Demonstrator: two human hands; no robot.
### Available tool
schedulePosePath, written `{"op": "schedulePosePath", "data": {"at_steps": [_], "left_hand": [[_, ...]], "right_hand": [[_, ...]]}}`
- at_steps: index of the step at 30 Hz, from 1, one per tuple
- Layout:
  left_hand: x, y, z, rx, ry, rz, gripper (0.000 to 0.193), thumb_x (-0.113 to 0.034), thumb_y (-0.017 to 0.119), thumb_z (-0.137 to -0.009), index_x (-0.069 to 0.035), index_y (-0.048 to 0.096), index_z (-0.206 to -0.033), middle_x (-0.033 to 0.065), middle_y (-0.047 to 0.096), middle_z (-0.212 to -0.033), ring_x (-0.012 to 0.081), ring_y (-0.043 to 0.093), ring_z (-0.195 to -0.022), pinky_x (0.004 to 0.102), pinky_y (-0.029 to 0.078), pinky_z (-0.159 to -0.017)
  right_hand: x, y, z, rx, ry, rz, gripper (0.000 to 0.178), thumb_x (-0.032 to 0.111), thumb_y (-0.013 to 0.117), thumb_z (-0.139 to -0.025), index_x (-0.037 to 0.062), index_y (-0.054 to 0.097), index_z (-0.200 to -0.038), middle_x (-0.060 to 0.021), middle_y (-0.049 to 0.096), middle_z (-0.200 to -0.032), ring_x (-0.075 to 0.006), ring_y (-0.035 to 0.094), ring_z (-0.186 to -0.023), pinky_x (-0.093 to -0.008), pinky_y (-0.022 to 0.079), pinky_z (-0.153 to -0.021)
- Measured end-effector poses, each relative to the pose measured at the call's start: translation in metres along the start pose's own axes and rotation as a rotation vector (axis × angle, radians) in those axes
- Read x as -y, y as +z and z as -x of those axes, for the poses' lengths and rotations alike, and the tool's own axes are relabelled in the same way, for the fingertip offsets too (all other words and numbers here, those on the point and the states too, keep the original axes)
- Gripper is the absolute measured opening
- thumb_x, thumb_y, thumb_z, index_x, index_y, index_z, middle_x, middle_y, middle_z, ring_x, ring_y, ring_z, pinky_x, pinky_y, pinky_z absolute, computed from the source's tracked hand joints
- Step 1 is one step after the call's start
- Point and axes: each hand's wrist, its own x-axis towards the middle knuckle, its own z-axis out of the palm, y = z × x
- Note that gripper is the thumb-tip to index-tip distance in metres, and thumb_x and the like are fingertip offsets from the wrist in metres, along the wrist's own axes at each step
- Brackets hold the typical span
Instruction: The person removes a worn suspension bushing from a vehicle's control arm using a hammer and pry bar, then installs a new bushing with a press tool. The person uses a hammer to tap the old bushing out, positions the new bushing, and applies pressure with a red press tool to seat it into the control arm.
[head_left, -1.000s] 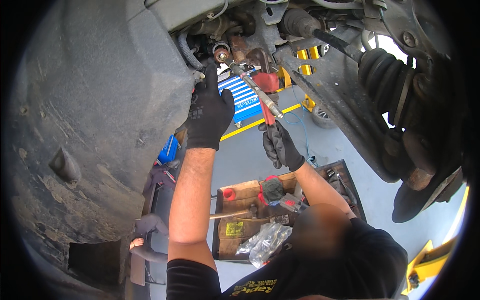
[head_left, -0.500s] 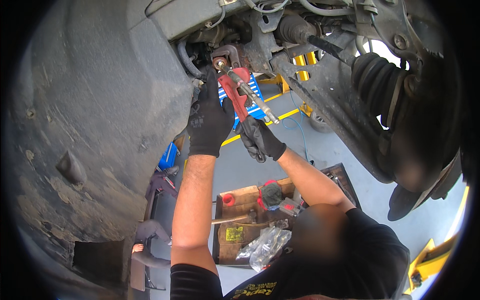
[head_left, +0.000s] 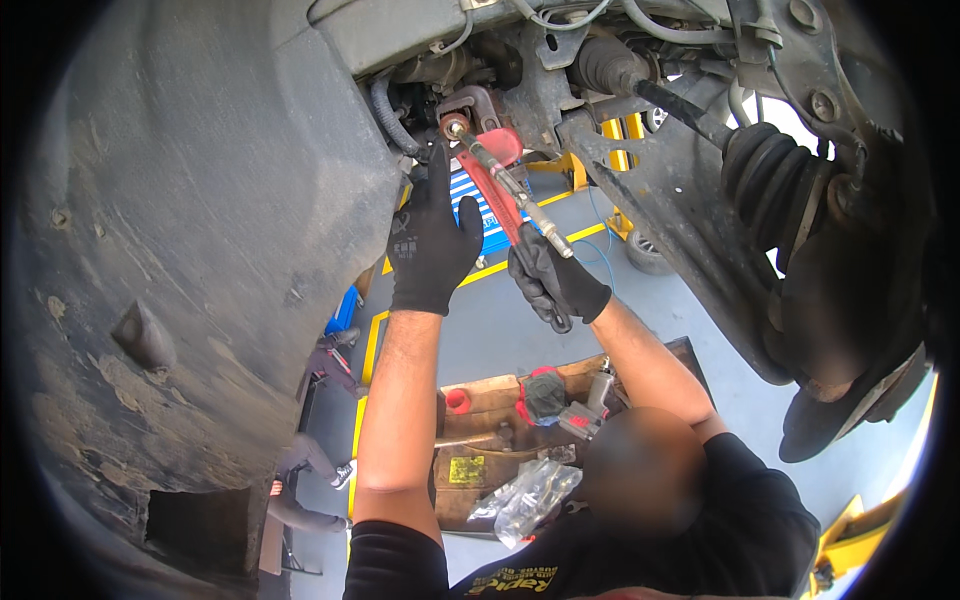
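A red pipe wrench (head_left: 485, 183) hangs under the vehicle, its grey hooked jaw around the rusty round joint (head_left: 453, 126) at the inner end of a steering tie rod. My right hand (head_left: 556, 283), in a black glove, is closed around the lower end of the wrench handle. The metal tie rod (head_left: 518, 198) slants down from the joint, passing in front of the wrench, and its free end is close to my right hand. My left hand (head_left: 428, 255), also gloved, is raised left of the wrench with fingers stretched up just below the joint and thumb apart, holding nothing.
A dirty dark liner panel (head_left: 200, 250) fills the left. On the right are a control arm (head_left: 680, 250) and rubber axle boot (head_left: 765, 185). Below stands a tool tray (head_left: 480, 395) with a hammer (head_left: 480, 440) and plastic bag (head_left: 530, 495). Another person's leg (head_left: 310, 460) shows lower left.
The whole view has shifted, so the vehicle parts sit further right. My right hand and the wrench handle have swung slightly right. My left hand is a little lower from the joint, fingers spread wider.
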Motion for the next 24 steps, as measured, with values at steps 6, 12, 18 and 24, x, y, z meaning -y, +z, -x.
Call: {"op": "schedulePosePath", "data": {"at_steps": [6, 12, 18, 24], "left_hand": [[-0.015, 0.01, -0.008, 0.064, -0.249, 0.352, 0.077, -0.024, 0.063, -0.095, 0.0, 0.031, -0.161, 0.0198, 0.073, -0.105, 0.037, 0.073, -0.09, 0.0495, 0.057, -0.079], [-0.012, 0.025, -0.008, -0.136, -0.079, 0.299, 0.081, -0.024, 0.068, -0.094, 0.004, 0.03, -0.16, 0.028, 0.065, -0.131, 0.0419, 0.071, -0.105, 0.0499, 0.055, -0.093], [-0.008, 0.016, -0.006, 0.037, -0.228, 0.141, 0.082, -0.029, 0.064, -0.093, -0.01, 0.03, -0.165, 0.0257, 0.063, -0.131, 0.0391, 0.072, -0.101, 0.0474, 0.057, -0.088], [-0.005, 0.004, 0.002, -0.015, -0.085, -0.243, 0.067, -0.027, 0.063, -0.094, -0.018, 0.045, -0.158, 0.0178, 0.066, -0.121, 0.0359, 0.072, -0.097, 0.0452, 0.059, -0.08]], "right_hand": [[-0.014, 0.015, -0.015, -0.018, -0.102, 0.025, 0.057, 0.061, 0.043, -0.109, 0.008, 0.054, -0.091, -0.001, 0.045, -0.057, -0.0114, 0.041, -0.035, -0.0303, 0.039, -0.033], [-0.039, 0.007, -0.019, -0.109, -0.227, -0.013, 0.062, 0.065, 0.042, -0.108, 0.0067, 0.056, -0.095, 0.0009, 0.044, -0.059, -0.0089, 0.041, -0.038, -0.0276, 0.04, -0.035], [-0.076, -0.006, 0.026, -0.264, -0.283, -0.02, 0.054, 0.058, 0.048, -0.109, 0.0054, 0.059, -0.113, 0.0021, 0.049, -0.068, -0.0067, 0.045, -0.047, -0.0251, 0.043, -0.042], [-0.105, -0.02, 0.079, -0.588, -0.466, 0.7, 0.027, 0.031, 0.061, -0.106, 0.0056, 0.057, -0.113, -0.0154, 0.061, -0.074, -0.035, 0.063, -0.064, -0.0437, 0.048, -0.058]]}}
